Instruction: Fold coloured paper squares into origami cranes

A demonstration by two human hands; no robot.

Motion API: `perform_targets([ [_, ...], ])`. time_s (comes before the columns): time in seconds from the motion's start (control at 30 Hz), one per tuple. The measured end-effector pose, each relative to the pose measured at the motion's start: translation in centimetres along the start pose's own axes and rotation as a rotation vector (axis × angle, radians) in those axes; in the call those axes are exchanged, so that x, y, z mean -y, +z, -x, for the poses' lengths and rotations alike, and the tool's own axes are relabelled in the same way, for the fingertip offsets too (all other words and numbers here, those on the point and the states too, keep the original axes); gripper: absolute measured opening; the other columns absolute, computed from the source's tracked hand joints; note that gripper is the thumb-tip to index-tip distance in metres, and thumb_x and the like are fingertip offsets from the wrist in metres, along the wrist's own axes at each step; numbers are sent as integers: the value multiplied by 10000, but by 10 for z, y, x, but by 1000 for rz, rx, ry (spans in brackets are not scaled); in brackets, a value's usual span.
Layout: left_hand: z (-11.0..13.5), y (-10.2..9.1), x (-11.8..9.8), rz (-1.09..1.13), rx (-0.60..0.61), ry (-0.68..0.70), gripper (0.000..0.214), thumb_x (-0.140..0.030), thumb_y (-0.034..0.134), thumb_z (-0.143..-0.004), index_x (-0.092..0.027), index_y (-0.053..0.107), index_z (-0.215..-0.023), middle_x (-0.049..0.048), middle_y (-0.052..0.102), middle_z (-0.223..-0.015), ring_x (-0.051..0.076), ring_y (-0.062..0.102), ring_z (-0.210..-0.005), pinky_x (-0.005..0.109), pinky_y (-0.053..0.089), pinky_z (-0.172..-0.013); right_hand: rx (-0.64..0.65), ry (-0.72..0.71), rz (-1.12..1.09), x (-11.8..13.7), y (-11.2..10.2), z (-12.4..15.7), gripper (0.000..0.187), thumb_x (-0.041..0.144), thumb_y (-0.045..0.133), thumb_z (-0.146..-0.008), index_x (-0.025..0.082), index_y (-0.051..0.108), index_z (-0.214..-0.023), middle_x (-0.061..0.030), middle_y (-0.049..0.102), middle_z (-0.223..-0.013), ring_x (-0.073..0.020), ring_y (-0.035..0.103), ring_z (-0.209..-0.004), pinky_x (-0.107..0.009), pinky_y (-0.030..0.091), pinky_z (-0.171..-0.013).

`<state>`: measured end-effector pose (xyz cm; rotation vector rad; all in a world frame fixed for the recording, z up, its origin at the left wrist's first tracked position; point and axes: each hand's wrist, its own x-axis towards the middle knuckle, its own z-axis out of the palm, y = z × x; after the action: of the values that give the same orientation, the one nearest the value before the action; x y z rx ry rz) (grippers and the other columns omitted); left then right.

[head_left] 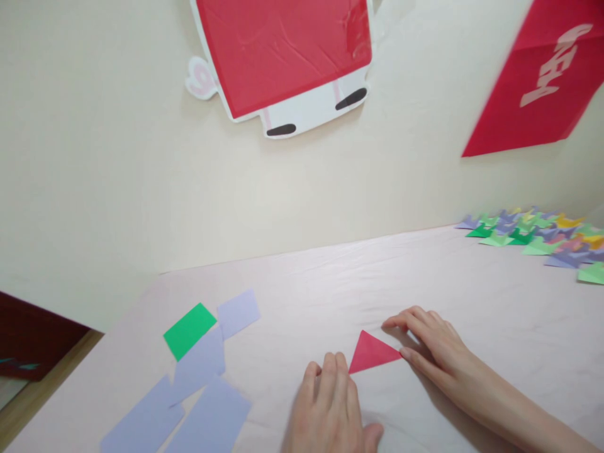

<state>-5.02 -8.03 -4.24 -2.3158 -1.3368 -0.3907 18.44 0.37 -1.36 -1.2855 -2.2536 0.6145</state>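
a red paper triangle (pixel 372 352) lies flat on the cloth-covered bench (pixel 292 302), in its nearer part, well out from the far edge along the wall. its peak points toward that far edge, leaning slightly left; its long side faces the near edge and is its long axis, running from the near-left corner to the right corner, which sits a little farther back.

the left hand (pixel 329 402) is palm down, fingers close together and slightly bent, thumb out to the right; its fingertips are at the triangle's near-left corner. the right hand (pixel 436 349) comes in from the right, thumb and forefinger spread apart, the thumb tip at the right corner and the forefinger reaching beyond it. neither is clamped round anything.

toward the bench's left edge lie lavender sheets (pixel 210 418), some overlapping, and a green sheet (pixel 190 330). at the far right, by the wall, many folded paper pieces (pixel 540 233) crowd together in green, lavender, yellow and pink. a red sign (pixel 542 82) hangs above them.
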Motion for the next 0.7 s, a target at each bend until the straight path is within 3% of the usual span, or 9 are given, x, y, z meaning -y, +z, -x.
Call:
perform_targets([
  [0.13, -4, -10, 10, -13, 48, -83, 452, -507, 540, -899, -120, 665, -1098, 151, 655, -1217, 314, 575, -1126, 451, 448, -947, 33, 19, -74, 2, -2, -1, 230, 292, 422, -972, 270, 616, -1094, -80, 609, -1089, -263, 530, -1045, -460, 422, -930],
  [0.2, -7, -13, 14, -8, 41, -70, 444, -452, 541, -905, -94, 631, -1152, 163, 624, -1274, 309, 564, -1152, 430, 469, -931, 48, 17, -82, 6, -1, -4, 216, 334, 513, -940, 268, 606, -1125, -83, 586, -1141, -271, 504, -1084, -468, 408, -957],
  [0.3, -13, -13, 15, 93, 41, -58, 545, -287, 542, -887, -49, 456, -1369, 175, 532, -1393, 289, 508, -1241, 394, 479, -944, 76, -28, -65, 16, 1, -9, 321, 233, 661, -820, 267, 597, -1132, -80, 558, -1191, -278, 478, -1117, -459, 406, -966],
  [0.4, -18, -12, 13, 302, 37, -56, 689, -185, 521, -831, -35, 295, -1464, 182, 489, -1427, 267, 440, -1317, 388, 449, -1007, 94, -110, -81, 27, 4, -12, 242, 114, 584, -836, 260, 602, -1028, -66, 569, -1122, -254, 488, -1083, -431, 423, -942],
  [0.5, -20, -14, 13, 435, -1, 3, 678, -194, 500, -829, -68, 305, -1466, 162, 553, -1362, 263, 444, -1312, 412, 423, -1026, 95, -200, -80, 32, 6, -10, 180, 80, 527, -877, 244, 595, -903, -58, 586, -1049, -235, 504, -1029, -383, 450, -886],
  [0.57, -21, -17, 15, 406, 2, 41, 611, -230, 499, -869, -116, 361, -1453, 129, 584, -1342, 265, 458, -1299, 423, 408, -1019, 86, -255, -47, 32, 7, -9, 173, 87, 531, -893, 244, 603, -885, -54, 601, -1047, -229, 512, -1013, -370, 453, -871],
  [0.7, -24, -21, 18, 267, 89, 114, 567, -515, 515, -918, -162, 515, -1362, 93, 610, -1335, 284, 472, -1284, 421, 408, -980, 68, -320, 30, 26, 3, -9, 168, 132, 553, -911, 264, 650, -877, -47, 628, -1098, -237, 516, -1050, -385, 442, -893],
])
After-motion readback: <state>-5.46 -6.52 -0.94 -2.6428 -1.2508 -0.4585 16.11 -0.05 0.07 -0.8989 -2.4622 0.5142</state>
